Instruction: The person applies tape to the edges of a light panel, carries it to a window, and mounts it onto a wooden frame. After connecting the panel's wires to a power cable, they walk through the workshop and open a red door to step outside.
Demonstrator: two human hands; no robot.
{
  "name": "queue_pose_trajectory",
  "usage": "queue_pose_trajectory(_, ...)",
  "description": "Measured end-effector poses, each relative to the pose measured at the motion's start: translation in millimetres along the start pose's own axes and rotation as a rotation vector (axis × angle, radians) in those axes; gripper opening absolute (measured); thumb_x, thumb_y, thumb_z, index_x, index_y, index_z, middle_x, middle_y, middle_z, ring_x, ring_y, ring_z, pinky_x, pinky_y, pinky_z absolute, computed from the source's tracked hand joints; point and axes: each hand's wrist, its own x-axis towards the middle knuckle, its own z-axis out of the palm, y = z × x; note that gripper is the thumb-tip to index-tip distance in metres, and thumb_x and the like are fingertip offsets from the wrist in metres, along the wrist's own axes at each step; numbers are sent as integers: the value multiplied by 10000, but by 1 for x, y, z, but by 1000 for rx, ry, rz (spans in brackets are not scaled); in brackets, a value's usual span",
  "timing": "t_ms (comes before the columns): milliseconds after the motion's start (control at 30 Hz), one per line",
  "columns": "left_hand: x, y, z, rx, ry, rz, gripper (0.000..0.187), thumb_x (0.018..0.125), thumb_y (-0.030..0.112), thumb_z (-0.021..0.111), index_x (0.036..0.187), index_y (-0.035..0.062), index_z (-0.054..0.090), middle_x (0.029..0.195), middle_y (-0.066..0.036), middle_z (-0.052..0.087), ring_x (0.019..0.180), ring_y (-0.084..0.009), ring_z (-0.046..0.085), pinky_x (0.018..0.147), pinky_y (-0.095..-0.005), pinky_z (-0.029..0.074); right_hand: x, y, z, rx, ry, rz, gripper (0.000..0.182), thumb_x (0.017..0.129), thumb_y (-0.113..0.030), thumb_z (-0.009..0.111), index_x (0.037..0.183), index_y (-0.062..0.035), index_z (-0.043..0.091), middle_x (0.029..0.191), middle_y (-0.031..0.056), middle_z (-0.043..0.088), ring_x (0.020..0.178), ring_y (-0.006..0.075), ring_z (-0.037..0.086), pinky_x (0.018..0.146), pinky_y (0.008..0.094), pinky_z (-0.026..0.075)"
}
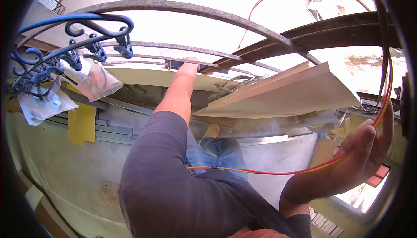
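Observation:
A pair of thin red and yellow wires (278,173) runs from beside my sleeve into my right hand (362,149). They pass between the thumb and the fingers, and the hand is closed round them. From there the wires go up along a dark upright at the right, and a loop of them arches outside the bars. My left arm reaches forward to the metal window bars (173,46). At its end, my left hand (190,62) is by the lower bars; its fingers are hidden and washed out by glare.
A blue clothes hanger (95,33) with clips holds plastic packets (99,82) at the left. A pale board (286,92) leans by the bars at the right. Below lie metal strips (115,129) and a yellow piece (81,123). A rusty beam (339,32) crosses the upper right.

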Motion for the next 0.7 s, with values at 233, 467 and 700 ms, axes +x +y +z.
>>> queue_pose_trajectory(233, -30, -22, 3, 15, -20, -56, 587, 844, 517, 506, 1312, 167, 448, 1299, -178, 557, 1210, -386, 509, 1048, -556, 330, 0, 6, 11, 485, -190, -70, 720, 901, -417, 620, 1402, 60, 419, 573, -29, 402, 508, 29, 362, 518, 194, 262)
queue_pose_trajectory(467, -20, -9, -24, 24, -17, -87, 622, 845, 549, 501, 1339, 177, 426, 1314, -177, 550, 1223, -387, 502, 1061, -562, 319, -3, -8, 12, 445, -245, 52, 784, 879, -426, 612, 1402, 109, 379, 555, -27, 446, 504, 34, 415, 552, 164, 290)
queue_pose_trajectory(700, -28, -28, -5, 40, -48, -92, 659, 846, 581, 495, 1366, 187, 404, 1328, -175, 544, 1236, -388, 495, 1073, -568, 307, -5, 6, 19, 543, -276, 93, 1007, 831, -666, 589, 1428, 100, 322, 550, -32, 450, 477, 30, 413, 478, 170, 263)
